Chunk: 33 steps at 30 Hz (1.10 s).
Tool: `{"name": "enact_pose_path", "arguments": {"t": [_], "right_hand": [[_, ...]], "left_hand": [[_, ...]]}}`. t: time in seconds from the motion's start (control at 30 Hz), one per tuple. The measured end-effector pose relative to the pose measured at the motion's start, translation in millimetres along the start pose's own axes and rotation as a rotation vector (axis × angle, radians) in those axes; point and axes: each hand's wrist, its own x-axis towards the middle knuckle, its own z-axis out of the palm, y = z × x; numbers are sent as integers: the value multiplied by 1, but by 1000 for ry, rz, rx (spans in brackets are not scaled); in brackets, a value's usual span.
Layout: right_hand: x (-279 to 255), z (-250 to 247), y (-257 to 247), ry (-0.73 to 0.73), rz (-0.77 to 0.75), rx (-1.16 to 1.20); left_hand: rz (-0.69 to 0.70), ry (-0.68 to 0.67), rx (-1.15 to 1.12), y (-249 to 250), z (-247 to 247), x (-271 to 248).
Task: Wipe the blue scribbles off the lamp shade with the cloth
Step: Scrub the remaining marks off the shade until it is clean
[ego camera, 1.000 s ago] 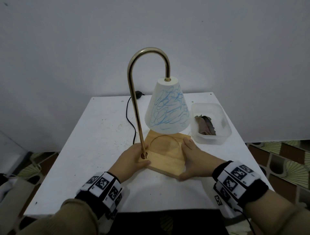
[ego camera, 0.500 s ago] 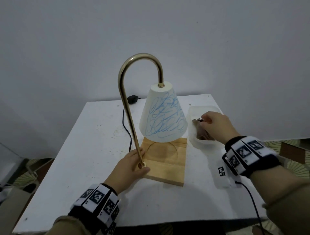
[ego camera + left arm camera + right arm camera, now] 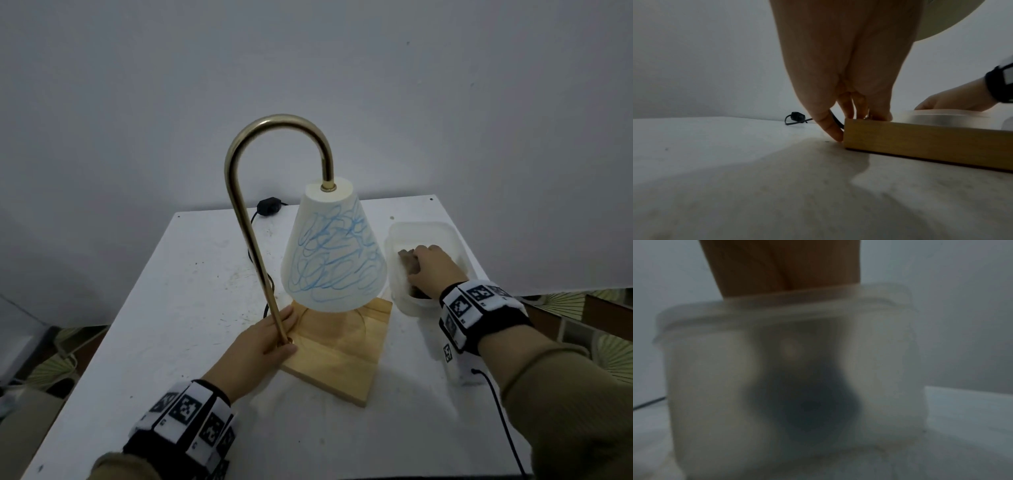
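Observation:
A white cone lamp shade (image 3: pixel 334 253) covered in blue scribbles (image 3: pixel 329 274) hangs from a curved brass pole (image 3: pixel 246 219) over a wooden base (image 3: pixel 342 356). My left hand (image 3: pixel 263 342) rests on the base's near-left corner, the pole's foot between thumb and fingers. In the left wrist view its fingertips (image 3: pixel 835 133) touch the base (image 3: pixel 920 139) and the table. My right hand (image 3: pixel 433 270) reaches into the translucent container (image 3: pixel 424 229) right of the lamp and grips the brown cloth (image 3: pixel 407 262), mostly hidden under it. The right wrist view is blurred, showing the container wall (image 3: pixel 715 386).
The white table (image 3: pixel 171 308) stands against a grey wall. The lamp's black cord and switch (image 3: pixel 269 206) lie at the back behind the pole. A thin cable (image 3: pixel 503 421) runs from my right wrist band across the table's right front. The floor drops away on both sides.
My right hand left the lamp base, went right to the container, and now sits lower inside it on the cloth. My left hand stayed at the pole's foot.

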Motion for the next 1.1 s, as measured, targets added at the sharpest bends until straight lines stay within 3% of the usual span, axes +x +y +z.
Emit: {"name": "enact_pose_path", "arguments": {"t": [0.13,0.27,0.37,0.43,0.63,0.8,0.9,1.1], "right_hand": [[-9,-18,5,94,25,251],[-37,-49,1,211,29,726],[-77,-70,-21,210,-56,1125],[-106,-74,-39,251,-152,1259],[-170,-38,-88,494,-252,1212],[-161,-39,-87,522,-210,1118],[-154,-49,-89,510,-219,1057],[-162,-52,-101,673,-376,986]], "left_hand": [[-3,-47,-34,-5,-12,7],[-60,61,-145,-7,-8,5],[-76,67,-218,-9,2,-1],[-59,40,-238,-11,6,-2],[-67,62,-137,-10,10,-6],[-24,154,-10,-5,23,-12],[0,106,-12,-2,24,-10],[6,62,-28,-7,24,-3]]}}
